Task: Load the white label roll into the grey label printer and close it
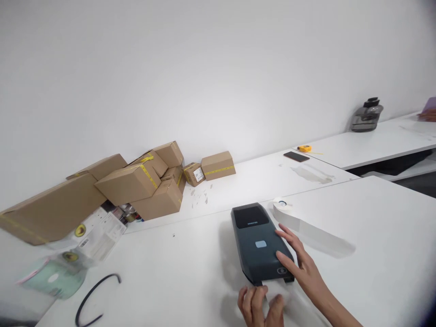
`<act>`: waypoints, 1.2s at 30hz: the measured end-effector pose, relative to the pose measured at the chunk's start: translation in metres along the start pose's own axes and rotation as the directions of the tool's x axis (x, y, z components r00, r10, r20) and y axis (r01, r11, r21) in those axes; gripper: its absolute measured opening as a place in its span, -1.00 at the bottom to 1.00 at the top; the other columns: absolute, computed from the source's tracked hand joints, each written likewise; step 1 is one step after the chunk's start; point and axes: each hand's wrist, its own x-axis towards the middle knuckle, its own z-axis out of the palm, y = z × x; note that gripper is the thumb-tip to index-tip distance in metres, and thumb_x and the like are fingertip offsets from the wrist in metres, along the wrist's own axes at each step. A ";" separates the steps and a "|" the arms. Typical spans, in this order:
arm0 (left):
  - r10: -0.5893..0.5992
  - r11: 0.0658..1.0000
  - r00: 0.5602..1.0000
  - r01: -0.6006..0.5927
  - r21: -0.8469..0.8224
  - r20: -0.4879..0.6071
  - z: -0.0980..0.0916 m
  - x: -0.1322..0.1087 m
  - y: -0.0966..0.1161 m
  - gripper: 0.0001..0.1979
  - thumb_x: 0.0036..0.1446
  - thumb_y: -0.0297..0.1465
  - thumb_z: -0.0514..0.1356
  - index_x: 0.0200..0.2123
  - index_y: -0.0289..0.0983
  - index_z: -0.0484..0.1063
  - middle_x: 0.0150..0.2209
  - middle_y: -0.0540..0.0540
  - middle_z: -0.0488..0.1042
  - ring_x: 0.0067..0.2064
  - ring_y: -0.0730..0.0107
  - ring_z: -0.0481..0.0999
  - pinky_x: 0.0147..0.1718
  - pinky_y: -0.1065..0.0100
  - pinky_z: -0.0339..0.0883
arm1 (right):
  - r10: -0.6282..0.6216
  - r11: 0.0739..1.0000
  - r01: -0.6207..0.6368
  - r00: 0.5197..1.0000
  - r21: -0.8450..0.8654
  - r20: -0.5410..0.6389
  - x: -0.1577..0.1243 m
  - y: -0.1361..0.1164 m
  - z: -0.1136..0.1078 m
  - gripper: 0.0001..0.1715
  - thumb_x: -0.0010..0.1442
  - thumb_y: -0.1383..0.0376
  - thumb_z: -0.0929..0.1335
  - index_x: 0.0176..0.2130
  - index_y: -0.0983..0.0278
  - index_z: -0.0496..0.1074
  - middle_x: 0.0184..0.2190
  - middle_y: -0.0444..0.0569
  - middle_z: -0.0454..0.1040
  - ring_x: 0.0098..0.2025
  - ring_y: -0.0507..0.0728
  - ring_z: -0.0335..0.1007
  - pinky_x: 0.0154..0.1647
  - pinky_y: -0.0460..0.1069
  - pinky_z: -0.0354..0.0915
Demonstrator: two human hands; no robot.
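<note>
A dark blue-grey label printer (260, 240) with a light blue button on top lies on the white table. My right hand (304, 268) rests on its right edge, fingers stretched out and spread against the casing. At the printer's near end, my left hand (260, 308) is closed, its curled fingers pinching a white label strip (275, 288) by the slot; part of the strip is blurred. Behind the printer's right side stands a label roll (282, 204), its loose paper tail running to the right over the table.
Cardboard boxes (158, 200) are piled at the back left. Nearer are clear packaging (102, 234), a green pouch (56, 277) and a black curved band (86, 295). Farther right are a phone (296, 156), a yellow tape measure (304, 148), a water bottle (367, 116) and another person's hand (427, 115).
</note>
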 end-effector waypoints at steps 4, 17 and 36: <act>0.019 0.999 1.000 -0.019 -0.029 -0.009 0.004 -0.001 -0.007 -0.83 0.25 -0.39 0.14 -0.27 -0.12 0.55 -0.09 -0.17 0.53 0.13 0.13 0.40 0.11 -0.03 0.28 | 0.237 0.960 -0.236 0.971 0.148 0.013 -0.010 0.014 0.008 -0.06 0.14 -0.12 0.34 0.36 0.04 -0.01 0.40 0.02 0.03 0.40 0.32 -0.04 0.34 0.27 0.06; 0.175 0.984 0.959 -0.162 -0.075 0.222 0.007 0.037 -0.046 -0.56 0.33 -0.40 -0.04 0.23 -0.36 0.27 0.02 -0.27 0.54 0.27 0.11 0.33 0.09 0.14 0.42 | 0.282 0.951 -0.285 0.959 0.120 0.038 -0.017 0.038 0.016 -0.11 0.18 -0.17 0.26 0.34 0.14 0.06 0.36 0.10 0.13 0.35 0.35 0.07 0.27 0.24 0.16; 0.008 1.000 0.996 -0.007 -0.001 0.094 -0.002 0.027 0.009 -0.81 0.20 -0.49 0.18 -0.43 -0.17 0.50 -0.14 -0.11 0.54 0.06 0.19 0.40 0.17 -0.08 0.16 | -0.025 0.999 0.026 0.999 -0.024 0.040 -0.026 0.019 -0.002 -0.43 0.32 -0.07 0.15 0.22 -0.02 0.31 0.39 -0.08 0.04 0.40 0.34 -0.06 0.33 0.35 0.05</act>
